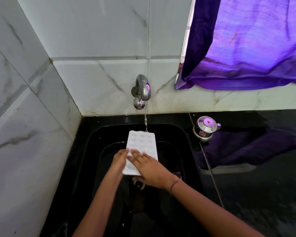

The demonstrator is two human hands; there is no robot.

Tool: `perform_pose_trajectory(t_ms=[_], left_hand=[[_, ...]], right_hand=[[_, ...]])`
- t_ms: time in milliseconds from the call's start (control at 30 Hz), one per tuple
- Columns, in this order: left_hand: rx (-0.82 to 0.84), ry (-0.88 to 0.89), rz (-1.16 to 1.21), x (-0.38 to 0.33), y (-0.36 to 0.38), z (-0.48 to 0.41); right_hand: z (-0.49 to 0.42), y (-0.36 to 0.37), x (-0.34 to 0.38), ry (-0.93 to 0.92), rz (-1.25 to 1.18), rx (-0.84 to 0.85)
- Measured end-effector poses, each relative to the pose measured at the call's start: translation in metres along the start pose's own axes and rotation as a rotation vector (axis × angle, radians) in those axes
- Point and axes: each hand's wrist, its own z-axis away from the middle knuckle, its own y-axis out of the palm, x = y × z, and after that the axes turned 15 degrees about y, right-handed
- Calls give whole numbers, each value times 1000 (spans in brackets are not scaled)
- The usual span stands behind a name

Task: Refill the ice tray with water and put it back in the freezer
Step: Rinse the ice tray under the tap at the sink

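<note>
Head view: the left hand (120, 159) grips the near left edge of the ice tray (142, 142), fingers curled onto its rim. The right hand (150, 166) lies across the near half of the tray with its fingers straight and flat on top, pressing rather than pinching. Whether its thumb hooks beneath cannot be told.

The tray is white and is held over the black sink (92, 142), not resting in it. Its long axis runs from the hands away toward the far wall, tipped a little to the right. The far short end sits right under the tap (143, 88), and the stream of water (145, 122) lands on the far right corner.

Both hands are at the near end, so the cells yet to be filled likely lie between the stream and the hands. Drawing the tray farther under the stream would probably bring them into the water. The left hand carries the weight, so it would guide that slide.

On the black surface (263, 185) to the right of the sink stands a small steel pot (206, 128). A purple curtain (246, 40) hangs above it at the far right.
</note>
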Motion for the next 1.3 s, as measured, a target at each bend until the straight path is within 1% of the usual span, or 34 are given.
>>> perform_pose_trajectory(t_ms=[67,133,167,233,267,333,367,433,500,567,667,733,867,967,1067,1133,1233,1300], left_hand=[[0,-151,85,-8,3,0],[-6,-194,105,-17,8,1],[19,-177,77,-20,12,-1],[52,-47,-88,-25,19,-3],[81,58,-252,-24,21,-8],[101,248,-678,-28,23,-16],[99,324,-792,-32,27,-18],[91,471,-855,-44,36,-18],[92,583,-868,-52,45,-18],[107,604,-847,-58,50,-18],[124,597,-637,-68,60,-14],[134,643,-674,-73,69,-12],[125,708,-801,-67,76,-14],[145,749,-740,-55,61,-21],[149,709,-729,-33,35,-29],[137,655,-718,-20,17,-32],[45,555,-644,-5,-6,-31],[-12,470,-549,1,-17,-31]], right_hand=[[-3,-5,-3,63,-123,-38],[-6,-14,-8,142,-380,-113],[-9,-18,-12,181,-532,-163],[-14,-24,-20,300,-788,-235],[-17,-27,-24,380,-865,-261],[-23,-32,-32,496,-1033,-282],[-26,-33,-36,529,-1138,-277],[-30,-39,-41,556,-1314,-253],[-31,-45,-46,550,-1354,-253],[-34,-47,-45,548,-1333,-238],[-40,-43,-40,565,-1228,-203],[-42,-40,-35,563,-1185,-190],[-40,-43,-34,595,-1214,-201],[-41,-49,-37,604,-1243,-194],[-41,-59,-43,626,-1327,-266],[-40,-67,-48,617,-1364,-262],[-36,-78,-56,567,-1419,-221],[-34,-85,-61,538,-1480,-211]])
